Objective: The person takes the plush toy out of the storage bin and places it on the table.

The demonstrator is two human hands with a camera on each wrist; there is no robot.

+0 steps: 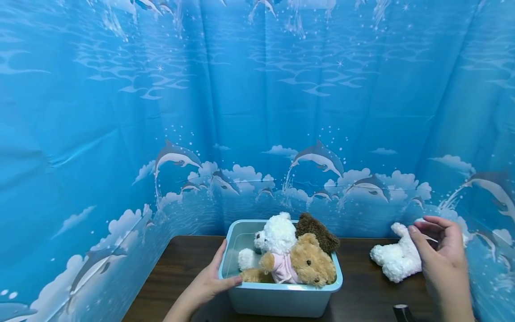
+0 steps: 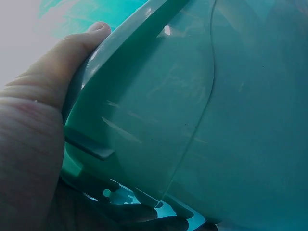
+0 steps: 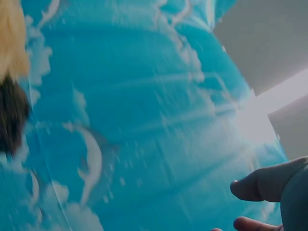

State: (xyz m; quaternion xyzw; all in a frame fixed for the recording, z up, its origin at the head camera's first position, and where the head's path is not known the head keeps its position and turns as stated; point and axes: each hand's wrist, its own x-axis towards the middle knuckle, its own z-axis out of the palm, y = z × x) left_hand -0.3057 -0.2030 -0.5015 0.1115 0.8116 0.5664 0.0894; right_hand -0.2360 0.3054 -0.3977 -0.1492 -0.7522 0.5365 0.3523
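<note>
Left hand: the person's left hand (image 1: 207, 281) grips the near-left corner of the light-blue plastic bin (image 1: 281, 302), thumb on the near rim and fingers along the left side.
Right hand: the person's right hand (image 1: 446, 255) is partly open, the thumb parted from the bent fingers; the gap between the tips looks bare from the right wrist. It is right beside the white curly plush toy (image 1: 402, 259), and I cannot tell whether they touch.
White toy: over the right part of the tabletop, toward the far edge, well apart from the bin, with 1 stubby limb pointing up.
Bin: upright on the dark brown wood-grain tabletop (image 1: 161, 281), right of its far-left corner, with 3 plush toys inside.
Bin, near-right corner: the tan plush bear (image 1: 315, 261) in a pale pink top lies tilted, head against the rim.
Bin, middle: the fluffy white plush bear (image 1: 279, 232) leans behind the tan bear, its head above the rim.
Bin, far-right corner: the dark brown curly plush toy (image 1: 318, 232) overlaps the rim.
Tabletop, right of the bin: a black cylinder with a pale end (image 1: 402, 313), cut off by my view.
Backdrop: a blue dolphin-print curtain (image 1: 257, 112).
</note>
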